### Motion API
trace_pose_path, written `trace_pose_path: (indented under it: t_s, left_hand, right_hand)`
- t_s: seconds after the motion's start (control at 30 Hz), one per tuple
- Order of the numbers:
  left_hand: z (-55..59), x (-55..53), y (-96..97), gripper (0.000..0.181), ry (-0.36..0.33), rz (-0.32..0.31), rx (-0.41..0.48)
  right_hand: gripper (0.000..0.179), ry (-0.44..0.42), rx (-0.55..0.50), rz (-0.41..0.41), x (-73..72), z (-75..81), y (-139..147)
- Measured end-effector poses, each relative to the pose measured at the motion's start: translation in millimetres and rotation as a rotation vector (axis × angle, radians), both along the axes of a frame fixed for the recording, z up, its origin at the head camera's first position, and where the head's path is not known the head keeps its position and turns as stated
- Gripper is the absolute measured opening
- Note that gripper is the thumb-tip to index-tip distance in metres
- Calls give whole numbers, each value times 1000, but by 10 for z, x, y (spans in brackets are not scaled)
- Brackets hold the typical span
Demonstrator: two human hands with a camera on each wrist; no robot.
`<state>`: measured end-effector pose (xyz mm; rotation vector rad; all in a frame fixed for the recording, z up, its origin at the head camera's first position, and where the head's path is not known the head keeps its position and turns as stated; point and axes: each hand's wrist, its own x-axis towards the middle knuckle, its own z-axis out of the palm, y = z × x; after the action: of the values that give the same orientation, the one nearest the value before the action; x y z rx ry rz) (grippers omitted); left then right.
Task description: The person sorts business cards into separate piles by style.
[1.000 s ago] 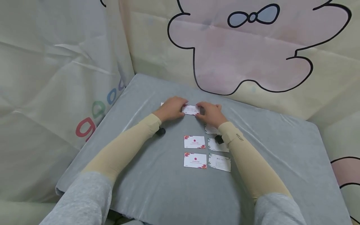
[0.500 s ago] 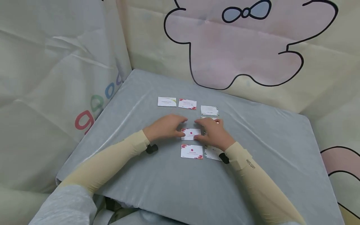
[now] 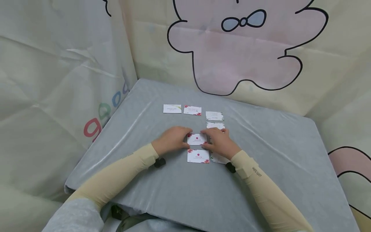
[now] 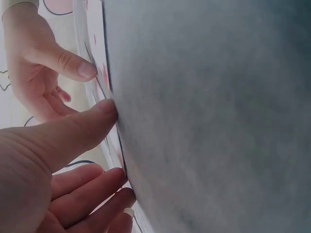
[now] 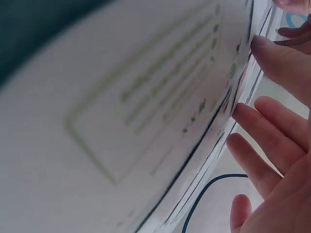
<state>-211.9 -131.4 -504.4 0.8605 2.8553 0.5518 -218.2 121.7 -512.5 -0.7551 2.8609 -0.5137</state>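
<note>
Around a white business card with red flowers and a red dot, both hands meet on the grey cloth. My left hand pinches its left end, fingertips at the far edge and thumb at the near edge. The right hand holds the right end the same way and partly covers green-leaf cards beneath it. A matching red-flower card lies just nearer. In the left wrist view, the left thumb touches the cloth level by the card's edge. A large green-printed card fills the right wrist view, blurred.
At the back lie a white card with a yellow-green corner and a red-flower card side by side. Green-leaf cards form a column on the right. Printed cloth walls stand behind and left of the table.
The hands have left a red-flower card at the back beside the yellow-green one and come nearer. Their fingertips have closed in on the ends of another red-flower card.
</note>
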Motion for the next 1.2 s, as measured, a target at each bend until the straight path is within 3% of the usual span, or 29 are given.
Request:
trace_pose_path:
  t_s: [0.13, 0.33, 0.7, 0.87, 1.03, 1.2]
  left_hand:
    - [-56, -16, 0, 53, -9, 24, -15]
    - [-75, -87, -37, 53, 1, 25, 31]
    - [48, -351, -153, 63, -48, 29, 105]
    - [36, -536, -189, 62, 0, 26, 66]
    - [35, -794, -199, 56, 71, 33, 4]
    - [103, -1122, -162, 59, 25, 91, -16]
  right_hand:
    - [61, -16, -21, 2, -21, -63, -13]
    - [60, 18, -14, 7, -95, -74, -35]
    - [60, 46, -23, 17, -305, 3, -64]
    - [60, 45, -38, 15, -462, 86, -148]
    - [60, 39, -14, -8, -690, 212, -266]
    - [60, 26, -41, -75, -1022, 194, -305]
